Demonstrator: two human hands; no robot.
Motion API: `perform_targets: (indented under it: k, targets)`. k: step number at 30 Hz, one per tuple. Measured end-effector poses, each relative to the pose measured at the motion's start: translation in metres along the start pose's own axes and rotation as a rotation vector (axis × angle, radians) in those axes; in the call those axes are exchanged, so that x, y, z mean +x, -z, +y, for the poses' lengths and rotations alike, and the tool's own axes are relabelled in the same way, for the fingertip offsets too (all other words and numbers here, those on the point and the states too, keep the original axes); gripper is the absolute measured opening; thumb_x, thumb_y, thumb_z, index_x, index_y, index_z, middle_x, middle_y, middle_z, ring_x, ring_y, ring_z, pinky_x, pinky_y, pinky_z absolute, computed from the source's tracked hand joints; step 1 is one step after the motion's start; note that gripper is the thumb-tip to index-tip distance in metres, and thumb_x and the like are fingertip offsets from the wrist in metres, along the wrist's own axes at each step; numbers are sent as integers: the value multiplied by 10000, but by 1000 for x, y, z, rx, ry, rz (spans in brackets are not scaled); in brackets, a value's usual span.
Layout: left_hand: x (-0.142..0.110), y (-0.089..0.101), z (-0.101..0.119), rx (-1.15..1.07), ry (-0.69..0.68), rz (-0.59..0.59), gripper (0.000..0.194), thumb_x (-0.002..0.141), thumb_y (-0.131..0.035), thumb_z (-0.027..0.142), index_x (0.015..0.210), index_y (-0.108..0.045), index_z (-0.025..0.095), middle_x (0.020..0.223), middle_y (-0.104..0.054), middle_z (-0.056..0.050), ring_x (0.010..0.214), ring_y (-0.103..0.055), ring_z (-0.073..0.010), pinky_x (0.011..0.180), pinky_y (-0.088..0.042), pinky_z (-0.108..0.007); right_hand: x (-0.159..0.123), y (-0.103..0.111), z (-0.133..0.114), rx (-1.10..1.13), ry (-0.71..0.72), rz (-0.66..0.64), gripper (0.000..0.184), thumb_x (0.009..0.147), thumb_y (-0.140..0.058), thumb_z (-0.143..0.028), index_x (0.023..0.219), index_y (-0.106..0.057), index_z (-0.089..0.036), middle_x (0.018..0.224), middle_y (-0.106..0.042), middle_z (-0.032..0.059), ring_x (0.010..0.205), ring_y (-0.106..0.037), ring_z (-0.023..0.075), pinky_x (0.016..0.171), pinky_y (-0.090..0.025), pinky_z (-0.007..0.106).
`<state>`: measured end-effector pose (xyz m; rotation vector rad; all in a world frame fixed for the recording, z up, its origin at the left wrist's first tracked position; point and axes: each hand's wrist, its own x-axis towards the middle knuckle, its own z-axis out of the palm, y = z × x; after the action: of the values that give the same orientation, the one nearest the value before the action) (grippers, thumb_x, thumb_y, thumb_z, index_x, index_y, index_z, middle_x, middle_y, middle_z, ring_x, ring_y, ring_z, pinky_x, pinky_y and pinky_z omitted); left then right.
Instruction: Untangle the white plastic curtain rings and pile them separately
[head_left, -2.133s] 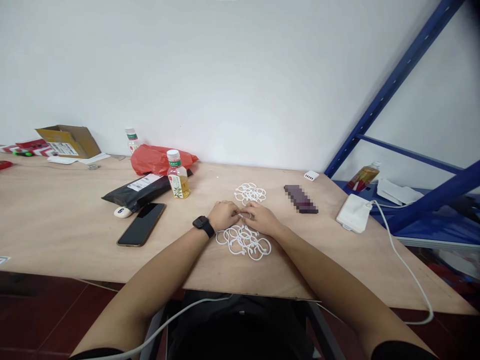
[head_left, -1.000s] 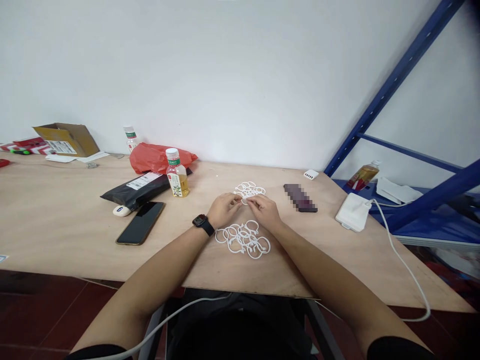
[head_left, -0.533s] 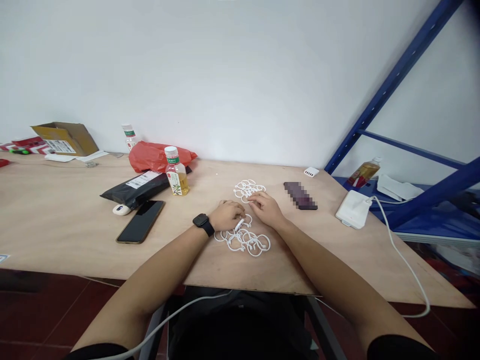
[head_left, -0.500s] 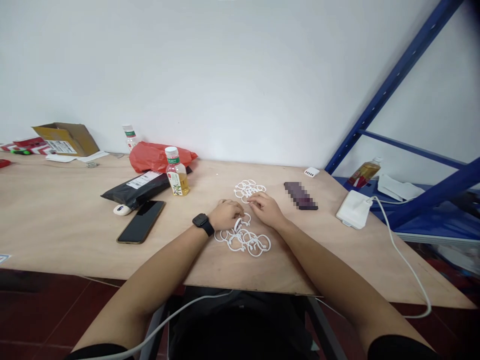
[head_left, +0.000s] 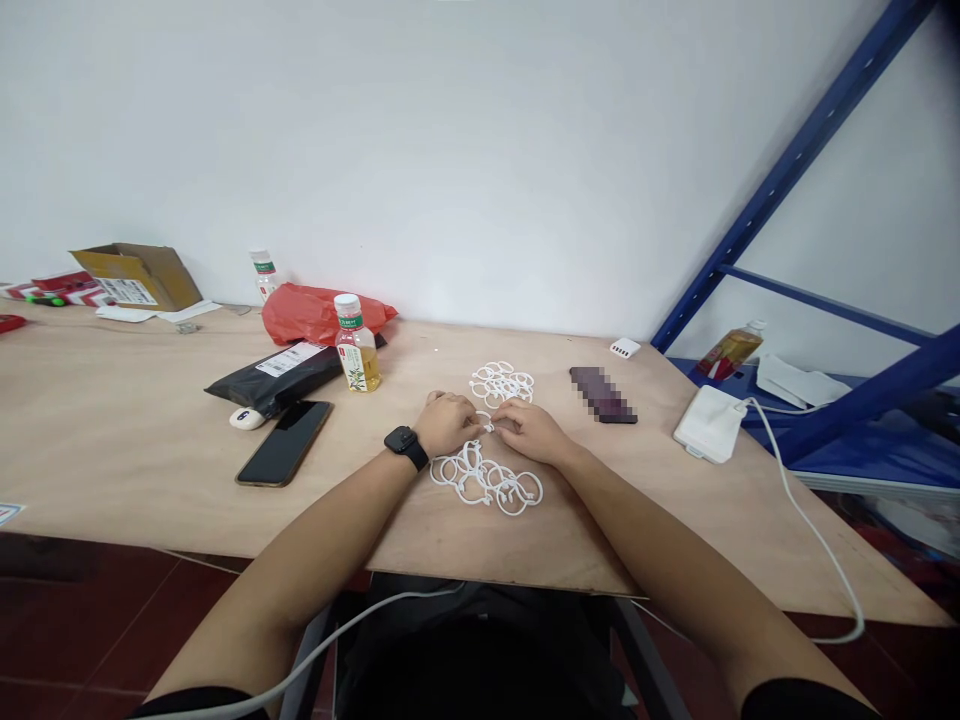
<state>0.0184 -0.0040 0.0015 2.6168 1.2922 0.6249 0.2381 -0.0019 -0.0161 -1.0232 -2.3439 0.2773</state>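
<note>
A white plastic ring [head_left: 486, 417] with a small clasp is between my two hands. The fingers of my left hand [head_left: 448, 425] are closed on its left side. My right hand [head_left: 534, 430] pinches at its right side, near the clasp; its fingertips are small in view. Just below my hands lies a loose pile of similar white rings [head_left: 507, 490], overlapping one another. Another cluster of white rings [head_left: 501, 384] sits beyond my fingers. A black watch [head_left: 406, 446] is on my left wrist.
Left of my arm lie a phone [head_left: 285, 445], a white earbud case [head_left: 246, 418], a black parcel [head_left: 277, 375], a red bag [head_left: 304, 312] and a tea bottle [head_left: 358, 350]. To the right are a pixelated dark object [head_left: 602, 394], a white charger [head_left: 707, 424] with cable, and a blue rack [head_left: 787, 140].
My right hand has drawn back from the far cluster towards my left hand. The ring held by my left hand has moved up, away from the near pile, and now both hands meet at it.
</note>
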Motion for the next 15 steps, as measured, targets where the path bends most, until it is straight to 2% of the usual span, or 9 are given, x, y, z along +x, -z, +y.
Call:
perform_targets:
  k: [5,9,15]
  targets:
    - [2,0,2,-31,16,75,235,887,-582,404,844,-746,241,1008,-717,-41,989,-621,-212,947,-381,-386,3,0,-2,-2,-43,35,86,841,-638,-247,899,-695,-218,874,-697,27,798,-630,170,720,-473,284]
    - [1,-3,3,-37,-3,81,254,916,-547,400,880,-750,250,1078,-703,-33,1022,-615,-209,951,-403,-385,3,-1,-8,10,-24,98,129,893,-598,-310,926,-690,-225,886,-707,31,787,-632,165,713,-469,281]
    - [1,-4,5,-73,-57,67,252,917,-547,395,873,-747,246,1060,-696,-35,1011,-617,-197,936,-433,-368,4,-1,-11,-1,-63,161,145,880,-605,-283,975,-703,-238,909,-727,32,755,-647,167,727,-488,294]
